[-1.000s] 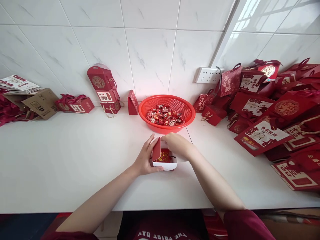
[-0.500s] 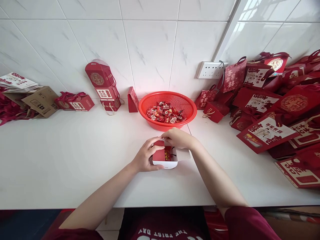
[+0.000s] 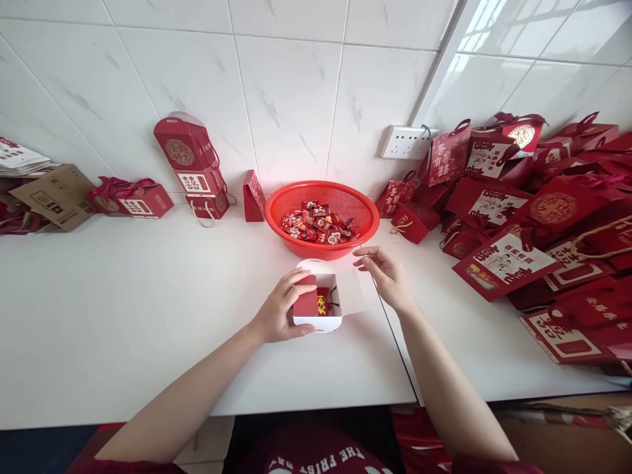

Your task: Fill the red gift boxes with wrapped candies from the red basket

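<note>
A small red and white gift box [image 3: 324, 324] stands on the white table with its top open. My left hand [image 3: 277, 311] grips its left side, fingers over a folded red flap [image 3: 305, 301] and thumb along the near wall. A red candy packet with yellow print [image 3: 322, 303] shows inside the box, partly under the flap. White flaps stick out at the far and right sides. My right hand [image 3: 390, 280] is raised just right of the box, its fingers loosely bent and apart, with nothing visible in them. Beyond the box sits a red plastic basket [image 3: 320, 249] holding many wrapped candies [image 3: 318, 222].
Red gift boxes [image 3: 503, 263] with ribbon and rope handles are heaped at the right. More boxes [image 3: 201, 183] stand stacked along the tiled wall at the left, near a brown carton [image 3: 56, 197]. A power strip [image 3: 405, 142] is on the wall. A seam runs across the table.
My right hand has left the box opening and moved right, its fingers loosening. The box's far flap now shows. My left hand keeps its hold. The whole view has shifted slightly.
</note>
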